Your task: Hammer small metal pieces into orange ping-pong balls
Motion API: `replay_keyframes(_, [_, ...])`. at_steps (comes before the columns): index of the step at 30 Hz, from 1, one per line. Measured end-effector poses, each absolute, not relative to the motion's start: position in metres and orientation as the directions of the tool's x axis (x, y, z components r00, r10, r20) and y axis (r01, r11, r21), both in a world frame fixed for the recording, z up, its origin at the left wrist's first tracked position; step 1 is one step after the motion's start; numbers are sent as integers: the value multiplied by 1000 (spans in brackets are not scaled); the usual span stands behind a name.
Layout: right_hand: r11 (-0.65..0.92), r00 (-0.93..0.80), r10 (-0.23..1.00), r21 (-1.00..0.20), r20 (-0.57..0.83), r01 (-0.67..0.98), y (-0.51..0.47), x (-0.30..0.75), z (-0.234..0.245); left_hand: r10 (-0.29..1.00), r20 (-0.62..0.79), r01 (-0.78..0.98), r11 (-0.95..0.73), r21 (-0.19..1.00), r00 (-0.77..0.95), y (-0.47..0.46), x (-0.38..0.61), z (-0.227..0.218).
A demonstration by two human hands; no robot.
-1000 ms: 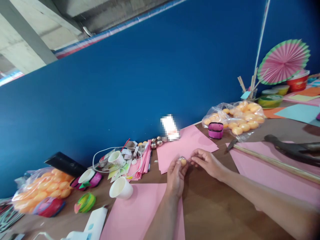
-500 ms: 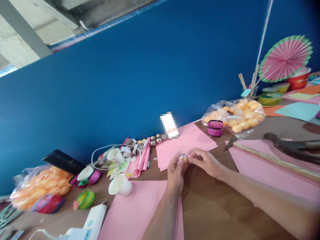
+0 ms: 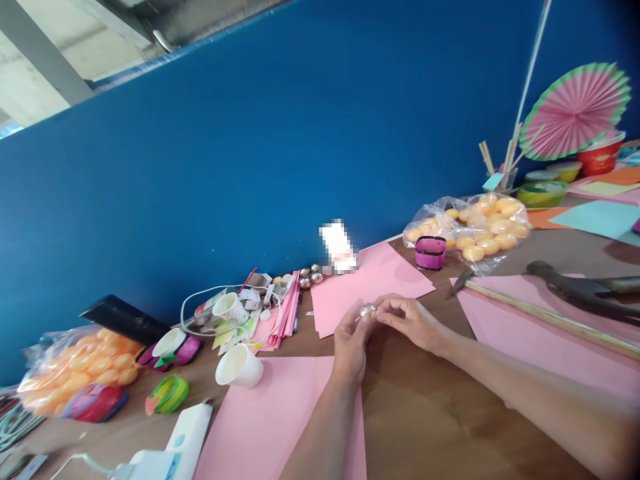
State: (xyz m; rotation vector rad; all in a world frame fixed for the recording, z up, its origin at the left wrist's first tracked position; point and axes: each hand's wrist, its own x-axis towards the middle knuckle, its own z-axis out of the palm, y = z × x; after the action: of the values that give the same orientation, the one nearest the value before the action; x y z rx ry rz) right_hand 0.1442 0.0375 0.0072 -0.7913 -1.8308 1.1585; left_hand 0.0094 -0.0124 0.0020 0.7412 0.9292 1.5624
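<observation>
The work in hand seems to be fitting or smoothing a shiny cover around a small ball [image 3: 369,311], held just above the table [image 3: 425,413], near the right corner of the far pink sheet's front edge. The left hand [image 3: 351,340] holds the ball between thumb and fingers; the right hand [image 3: 410,323] has its thumb and fingertips drawn narrow at the ball's right side, though I cannot tell whether they grip it or only touch. I judge that the next move calls for a steady left hold and light, small pressure from the right fingers.

The fingers hide much of the ball, and its cover is too small to make out; a yellowish patch shows at its right. Farther off, by the wall, shiny balls [image 3: 310,275] sit left of a pixelated white object [image 3: 339,245] that cannot be read. The hammer [image 3: 555,283] is cut off at right, the power strip [image 3: 190,433] at the near edge.
</observation>
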Motion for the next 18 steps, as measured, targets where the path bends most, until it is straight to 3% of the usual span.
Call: replay_keyframes(18, [389,-485,823,-916,295,104,37,145,9,989,19,-464,-86,882,-148,-12,9,3])
